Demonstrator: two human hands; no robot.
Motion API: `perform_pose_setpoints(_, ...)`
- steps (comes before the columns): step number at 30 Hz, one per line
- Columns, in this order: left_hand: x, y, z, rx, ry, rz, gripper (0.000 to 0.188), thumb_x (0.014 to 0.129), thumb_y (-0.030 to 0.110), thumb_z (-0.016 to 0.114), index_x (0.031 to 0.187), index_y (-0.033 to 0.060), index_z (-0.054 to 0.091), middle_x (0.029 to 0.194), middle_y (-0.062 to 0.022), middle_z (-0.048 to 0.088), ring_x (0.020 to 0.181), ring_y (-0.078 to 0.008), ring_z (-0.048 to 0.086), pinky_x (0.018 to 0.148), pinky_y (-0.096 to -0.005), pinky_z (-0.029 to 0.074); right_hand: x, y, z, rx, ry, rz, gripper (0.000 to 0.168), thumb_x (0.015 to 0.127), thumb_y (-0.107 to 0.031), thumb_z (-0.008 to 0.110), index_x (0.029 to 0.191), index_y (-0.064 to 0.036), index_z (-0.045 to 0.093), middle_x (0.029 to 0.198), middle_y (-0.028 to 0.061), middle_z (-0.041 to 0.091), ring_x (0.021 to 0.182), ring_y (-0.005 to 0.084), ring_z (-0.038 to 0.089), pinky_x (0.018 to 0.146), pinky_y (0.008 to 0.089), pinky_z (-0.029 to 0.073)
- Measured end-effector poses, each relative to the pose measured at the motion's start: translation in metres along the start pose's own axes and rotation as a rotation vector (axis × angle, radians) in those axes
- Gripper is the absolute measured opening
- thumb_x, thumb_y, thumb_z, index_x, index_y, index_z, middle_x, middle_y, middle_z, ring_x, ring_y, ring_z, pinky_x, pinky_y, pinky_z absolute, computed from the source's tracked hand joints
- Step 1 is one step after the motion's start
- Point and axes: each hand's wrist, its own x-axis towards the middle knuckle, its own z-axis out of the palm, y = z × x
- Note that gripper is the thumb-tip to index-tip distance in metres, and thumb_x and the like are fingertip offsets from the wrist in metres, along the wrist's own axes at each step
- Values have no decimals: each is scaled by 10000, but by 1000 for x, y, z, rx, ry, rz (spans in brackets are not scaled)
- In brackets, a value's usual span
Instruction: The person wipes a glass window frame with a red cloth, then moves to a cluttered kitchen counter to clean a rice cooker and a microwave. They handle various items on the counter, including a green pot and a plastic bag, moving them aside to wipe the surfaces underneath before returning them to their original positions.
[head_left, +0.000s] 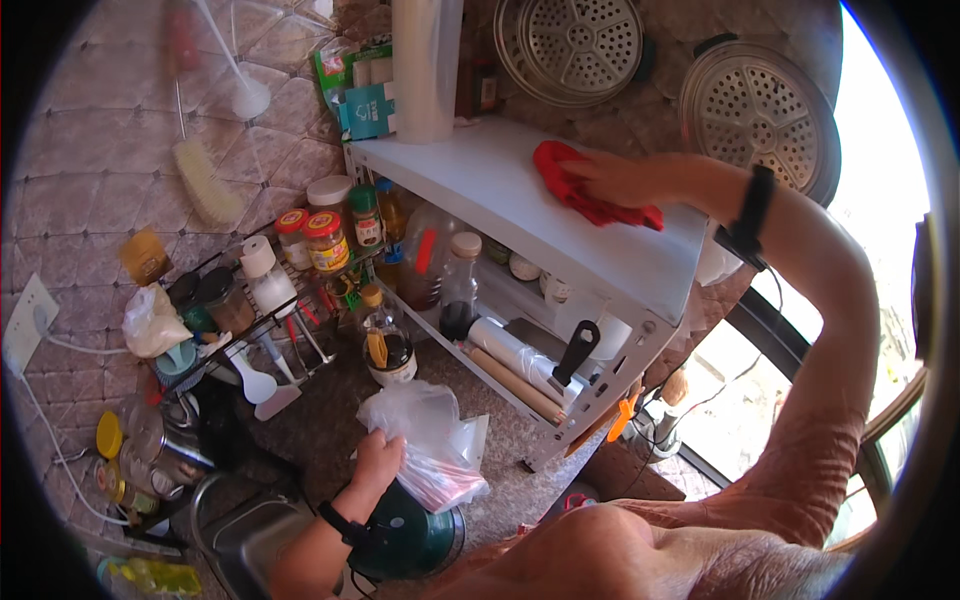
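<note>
My right hand presses a red cloth flat against the top of a white metal shelf, towards its back right. Lower down, my left hand grips the gathered neck of a clear plastic bag that has something pinkish inside. The bag hangs just above a dark green round lid or pot on the stone-look counter. Right behind the bag stands a bottle of dark sauce with a yellow-brown cap.
A tall translucent container and packets occupy the shelf's back left. A black-handled knife and a plastic-film roll lie on the lower shelf. Steamer trays hang on the wall. A wire rack carries jars; the sink is lower left.
</note>
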Motion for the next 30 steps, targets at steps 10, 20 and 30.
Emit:
perform_pose_setpoints(10, 6, -26, -14, 200, -182, 192, 256, 776, 198, 616, 822, -53, 591, 777, -265, 611, 784, -424, 604, 678, -452, 485, 162, 46, -28, -45, -63, 171, 464, 956, -232, 322, 1414, -162, 307, 1218, 178, 531, 1036, 287, 525, 866, 383, 429)
perform_pose_setpoints(20, -5, -56, -12, 261, -262, 195, 304, 754, 254, 648, 800, -39, 579, 781, -259, 615, 803, -433, 602, 677, -467, 492, 207, -25, -46, -49, 28, 311, 426, 936, -294, 342, 1273, -87, 501, 1149, 137, 594, 987, 286, 562, 838, 378, 434)
perform_pose_setpoints(30, -10, -56, -11, 329, -295, 314, 326, 763, 271, 650, 819, -40, 569, 788, -263, 614, 785, -435, 595, 680, -485, 481, 172, -48, -47, -100, -9, 122, 408, 939, -206, 325, 1298, -63, 456, 1091, 160, 599, 937, 288, 562, 823, 385, 441)
